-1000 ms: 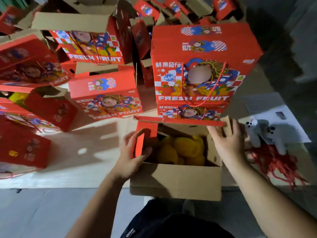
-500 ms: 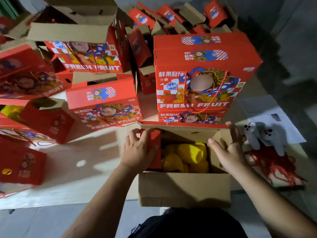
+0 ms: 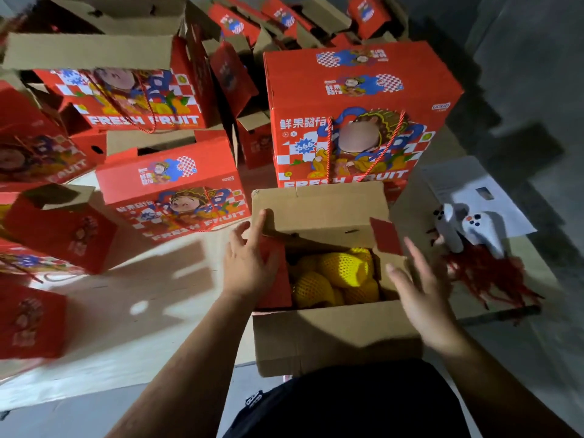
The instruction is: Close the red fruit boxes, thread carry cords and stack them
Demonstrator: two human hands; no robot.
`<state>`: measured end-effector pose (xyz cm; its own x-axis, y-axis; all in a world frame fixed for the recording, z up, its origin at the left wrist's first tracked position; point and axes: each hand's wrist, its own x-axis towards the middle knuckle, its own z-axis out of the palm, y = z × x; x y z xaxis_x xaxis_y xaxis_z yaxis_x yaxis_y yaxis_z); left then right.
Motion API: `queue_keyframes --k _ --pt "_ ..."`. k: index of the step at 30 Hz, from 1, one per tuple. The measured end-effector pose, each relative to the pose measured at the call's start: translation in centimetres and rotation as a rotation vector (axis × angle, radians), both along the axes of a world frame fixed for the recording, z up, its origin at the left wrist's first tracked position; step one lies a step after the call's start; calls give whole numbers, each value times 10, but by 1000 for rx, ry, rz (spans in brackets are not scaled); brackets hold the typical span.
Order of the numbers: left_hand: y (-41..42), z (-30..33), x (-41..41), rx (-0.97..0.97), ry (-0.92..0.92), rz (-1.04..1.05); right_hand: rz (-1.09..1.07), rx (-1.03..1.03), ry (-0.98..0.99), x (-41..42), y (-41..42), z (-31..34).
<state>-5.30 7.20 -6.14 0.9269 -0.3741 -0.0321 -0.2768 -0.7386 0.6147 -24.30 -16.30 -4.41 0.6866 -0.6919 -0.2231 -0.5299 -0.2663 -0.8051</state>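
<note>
From the head camera: an open fruit box [image 3: 331, 336] sits at the near edge of the worktop [image 3: 126, 311], yellow netted fruit [image 3: 335, 273] showing inside. The left hand [image 3: 249, 263] lies flat, fingers spread, pressing the red left flap [image 3: 275, 273] inward. The right hand [image 3: 420, 292] hovers open and empty beside the upright right flap [image 3: 386, 235]. Best practice, likely: fold both side flaps level before lowering the far flap [image 3: 319, 213]. Loose red cords [image 3: 486, 276] wait at right; a corded box [image 3: 357, 121] stands behind.
</note>
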Motion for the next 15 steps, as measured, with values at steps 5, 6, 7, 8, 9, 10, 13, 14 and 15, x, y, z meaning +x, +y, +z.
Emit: queue_keyframes --k 5,6,7,8,9,10,13,14,15 --pt "6 -1 4 -9 31 -59 -482 752 -202 2 -18 3" --pt "7 -1 6 -9 40 -66 -451 621 -213 0 -20 4" --pt "7 -2 7 -11 53 -70 -430 412 -242 -4 -20 4" --pt "7 -2 8 -16 64 -69 -396 188 -293 -8 -19 5" --pt "7 -3 9 -18 72 -64 -334 -25 -322 -10 -18 7" --pt "6 -3 9 -19 71 -56 -218 -236 -331 -13 -16 9" --pt "6 -4 7 -19 55 -54 173 -478 -394 -17 -14 13" --pt "6 -5 8 -26 51 -59 261 -346 -405 -16 -13 15" --pt "6 -7 9 -36 52 -63 326 -208 -401 -14 -11 16"
